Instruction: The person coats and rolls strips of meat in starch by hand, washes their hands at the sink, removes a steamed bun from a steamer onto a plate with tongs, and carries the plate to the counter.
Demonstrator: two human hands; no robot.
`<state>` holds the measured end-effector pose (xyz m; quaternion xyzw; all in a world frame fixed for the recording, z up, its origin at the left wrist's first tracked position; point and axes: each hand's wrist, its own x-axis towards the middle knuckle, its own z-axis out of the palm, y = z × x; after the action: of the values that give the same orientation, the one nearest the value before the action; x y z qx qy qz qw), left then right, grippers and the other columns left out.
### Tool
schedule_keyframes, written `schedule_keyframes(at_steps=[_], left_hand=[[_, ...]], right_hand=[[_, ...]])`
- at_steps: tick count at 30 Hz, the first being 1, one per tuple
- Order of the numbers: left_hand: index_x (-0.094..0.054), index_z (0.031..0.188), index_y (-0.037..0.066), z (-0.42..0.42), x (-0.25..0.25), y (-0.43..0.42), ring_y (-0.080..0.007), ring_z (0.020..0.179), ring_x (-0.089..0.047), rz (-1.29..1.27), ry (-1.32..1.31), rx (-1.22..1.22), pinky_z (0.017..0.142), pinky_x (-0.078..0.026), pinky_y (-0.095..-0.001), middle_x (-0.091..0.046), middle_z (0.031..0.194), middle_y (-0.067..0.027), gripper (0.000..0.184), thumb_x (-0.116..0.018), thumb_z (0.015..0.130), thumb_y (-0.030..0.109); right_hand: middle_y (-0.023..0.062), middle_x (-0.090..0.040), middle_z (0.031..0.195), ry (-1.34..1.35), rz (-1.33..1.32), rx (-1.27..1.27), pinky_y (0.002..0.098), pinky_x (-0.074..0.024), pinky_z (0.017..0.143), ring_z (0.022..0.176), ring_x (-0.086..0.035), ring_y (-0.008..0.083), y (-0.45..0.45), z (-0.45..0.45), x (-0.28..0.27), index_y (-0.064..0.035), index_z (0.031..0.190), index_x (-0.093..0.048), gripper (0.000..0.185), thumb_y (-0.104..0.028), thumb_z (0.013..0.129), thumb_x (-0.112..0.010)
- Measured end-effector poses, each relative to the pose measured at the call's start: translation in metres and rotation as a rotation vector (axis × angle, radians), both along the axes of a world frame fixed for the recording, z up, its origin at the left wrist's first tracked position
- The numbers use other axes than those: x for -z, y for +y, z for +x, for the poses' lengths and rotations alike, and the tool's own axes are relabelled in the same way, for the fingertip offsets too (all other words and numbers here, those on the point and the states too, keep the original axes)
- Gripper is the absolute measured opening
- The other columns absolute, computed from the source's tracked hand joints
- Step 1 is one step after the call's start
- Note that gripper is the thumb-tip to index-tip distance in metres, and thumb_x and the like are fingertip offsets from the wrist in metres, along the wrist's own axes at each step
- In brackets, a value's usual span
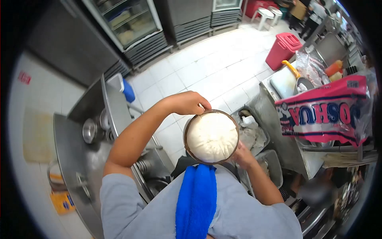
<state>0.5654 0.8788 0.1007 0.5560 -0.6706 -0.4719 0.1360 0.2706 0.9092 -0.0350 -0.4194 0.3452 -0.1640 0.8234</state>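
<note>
A round dark-rimmed pan holds a pale, puffy mass of dough that fills it nearly to the rim, with creases toward its lower side. My left hand grips the far left rim, fingers curled over it. On the right side, my right hand holds the pan from its lower edge, partly hidden behind it. The pan is close in front of my body, above a blue towel hanging down my grey shirt.
Left: metal sink with a steel bowl. Right: metal counter with a pink bag and a yellow-handled pan; grey bins stand below. Beyond are a red bin, white stools, fridges and people.
</note>
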Motion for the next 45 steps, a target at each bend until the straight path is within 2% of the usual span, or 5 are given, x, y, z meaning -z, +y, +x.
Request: schedule_keyframes(at_steps=[11,29,32,37,45], left_hand=[[-0.067,0.101,0.002,0.088,-0.005,-0.219,-0.0218,0.085,-0.063,0.023,-0.258,0.419,0.075,-0.05,-0.0311,-0.067,0.092,-0.0133,0.034,-0.054,0.071,0.013],[-0.066,0.091,0.004,0.2,0.005,-0.576,-0.0089,0.07,-0.051,0.192,-0.05,0.207,0.064,-0.043,-0.0258,-0.059,0.074,-0.0018,0.023,-0.061,0.08,0.024],[-0.065,0.086,0.004,0.212,0.014,-0.65,-0.0107,0.071,-0.053,0.236,-0.044,0.262,0.066,-0.044,-0.0267,-0.06,0.074,-0.0026,0.031,-0.059,0.084,0.034],[-0.065,0.084,0.003,0.227,0.012,-0.789,-0.0167,0.081,-0.059,0.233,-0.022,-0.062,0.07,-0.047,-0.0313,-0.063,0.085,-0.006,0.05,-0.046,0.091,0.049],[-0.065,0.1,0.005,0.21,0.004,-0.956,-0.0159,0.09,-0.06,0.361,0.218,0.287,0.077,-0.05,-0.0328,-0.064,0.095,-0.0048,0.027,-0.056,0.09,0.029]], right_hand=[[0.0091,-0.052,0.123,-0.057,-0.017,0.249,0.0341,-0.0571,0.07,0.097,-0.061,0.0193,-0.127,0.121,0.002,-0.0089,0.137,-0.032,0.053,-0.019,0.088,-0.053],[0.0082,-0.057,0.113,-0.056,0.07,0.213,0.0303,-0.0576,0.068,0.088,-0.064,0.0183,-0.486,0.233,-0.01,-0.0096,0.137,-0.031,0.054,-0.016,0.088,-0.052],[0.0079,-0.059,0.111,-0.048,0.067,0.261,0.0303,-0.0576,0.07,0.087,-0.065,0.0185,-0.545,0.253,-0.002,-0.0096,0.137,-0.031,0.054,-0.015,0.088,-0.052],[0.009,-0.057,0.113,-0.061,0.069,0.383,0.0316,-0.0579,0.07,0.088,-0.064,0.0184,-0.647,0.286,-0.002,-0.0099,0.137,-0.031,0.054,-0.012,0.087,-0.05],[0.011,-0.054,0.119,-0.057,0.084,0.62,0.0361,-0.0577,0.073,0.094,-0.063,0.022,-0.785,0.292,-0.019,-0.0106,0.136,-0.031,0.053,-0.008,0.087,-0.049]])
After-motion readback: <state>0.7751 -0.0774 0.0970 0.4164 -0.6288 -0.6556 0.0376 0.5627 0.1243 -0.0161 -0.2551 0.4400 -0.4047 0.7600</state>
